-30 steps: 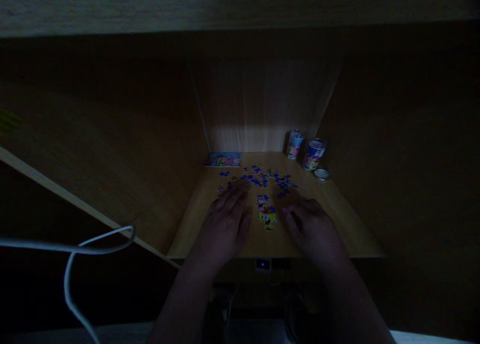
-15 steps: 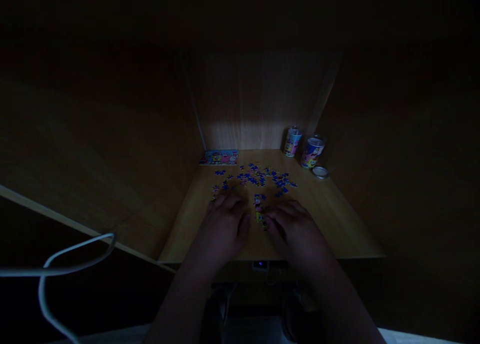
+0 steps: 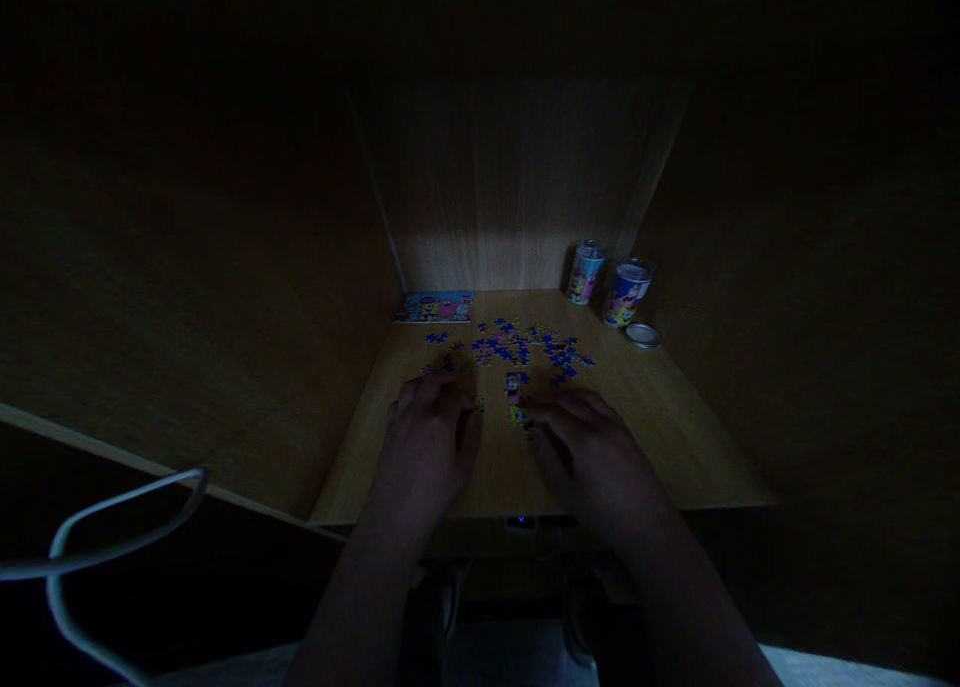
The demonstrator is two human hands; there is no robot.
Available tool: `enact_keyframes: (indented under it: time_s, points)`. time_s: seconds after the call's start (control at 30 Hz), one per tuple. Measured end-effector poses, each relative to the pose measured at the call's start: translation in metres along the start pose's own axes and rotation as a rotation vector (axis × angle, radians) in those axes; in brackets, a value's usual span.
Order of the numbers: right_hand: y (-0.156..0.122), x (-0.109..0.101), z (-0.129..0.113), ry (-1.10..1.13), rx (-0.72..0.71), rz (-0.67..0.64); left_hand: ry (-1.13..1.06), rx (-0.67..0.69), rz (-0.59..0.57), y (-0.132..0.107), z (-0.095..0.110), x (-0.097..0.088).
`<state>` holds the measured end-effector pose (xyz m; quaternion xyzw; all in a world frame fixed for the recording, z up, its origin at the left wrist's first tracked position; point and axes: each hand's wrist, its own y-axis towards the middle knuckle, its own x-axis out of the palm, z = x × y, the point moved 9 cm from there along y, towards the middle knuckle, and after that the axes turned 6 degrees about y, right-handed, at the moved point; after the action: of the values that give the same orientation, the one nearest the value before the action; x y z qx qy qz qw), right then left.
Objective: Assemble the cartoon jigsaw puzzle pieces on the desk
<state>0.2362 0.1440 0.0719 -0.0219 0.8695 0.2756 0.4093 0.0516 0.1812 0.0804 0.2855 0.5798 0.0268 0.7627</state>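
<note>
A narrow strip of joined puzzle pieces [image 3: 514,387] lies upright in my view, between my two hands on the wooden desk. My right hand [image 3: 581,437] has its thumb and fingertips closed at the strip's lower right edge, gripping it there. My left hand [image 3: 429,437] is curled to the left of the strip, apart from it. A small yellowish puzzle piece [image 3: 480,404] shows at the left thumb and fingertips. Beyond my hands spreads a pile of loose puzzle pieces [image 3: 514,345], many of them blue. Dim light hides the finer detail.
At the back left lies a cartoon picture card [image 3: 435,307]. Two printed cans, a light blue can [image 3: 584,274] and a dark blue can [image 3: 627,294], stand at the back right beside a round lid [image 3: 643,336]. Wooden panels enclose the desk [image 3: 660,437]. A white cable [image 3: 120,550] loops at lower left.
My left hand has drawn a little to the left, and the yellowish piece now shows at its fingertips. My right hand stays at the strip. The whole view has shifted slightly.
</note>
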Motion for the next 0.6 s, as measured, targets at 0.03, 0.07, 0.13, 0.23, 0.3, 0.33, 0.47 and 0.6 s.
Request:
enact_keyframes:
  time_s: [0.03, 0.07, 0.13, 0.23, 0.3, 0.33, 0.47, 0.6]
  points:
    - [0.0, -0.001, 0.0, 0.004, 0.008, 0.008, -0.023, 0.012, -0.004, 0.0, 0.002, -0.001]
    - [0.0, -0.003, 0.001, 0.005, 0.016, 0.019, -0.046, 0.028, -0.01, 0.0, 0.003, -0.001]
    - [0.0, -0.005, 0.003, -0.002, 0.036, 0.045, -0.079, 0.052, -0.017, 0.0, 0.005, -0.001]
    - [-0.001, -0.008, 0.006, -0.034, 0.062, 0.083, -0.092, 0.036, 0.0, -0.001, 0.003, -0.001]
    - [-0.001, -0.009, 0.009, -0.056, 0.074, 0.103, -0.09, 0.023, 0.013, -0.001, 0.001, 0.0]
    - [-0.002, -0.008, 0.01, -0.064, 0.079, 0.11, -0.086, 0.021, 0.012, -0.001, 0.001, 0.001]
    - [-0.005, -0.01, 0.016, -0.074, 0.106, 0.154, -0.09, 0.054, -0.018, -0.002, 0.003, 0.004]
    - [-0.008, -0.014, 0.021, -0.06, 0.124, 0.207, -0.21, 0.186, -0.073, -0.005, 0.015, 0.004]
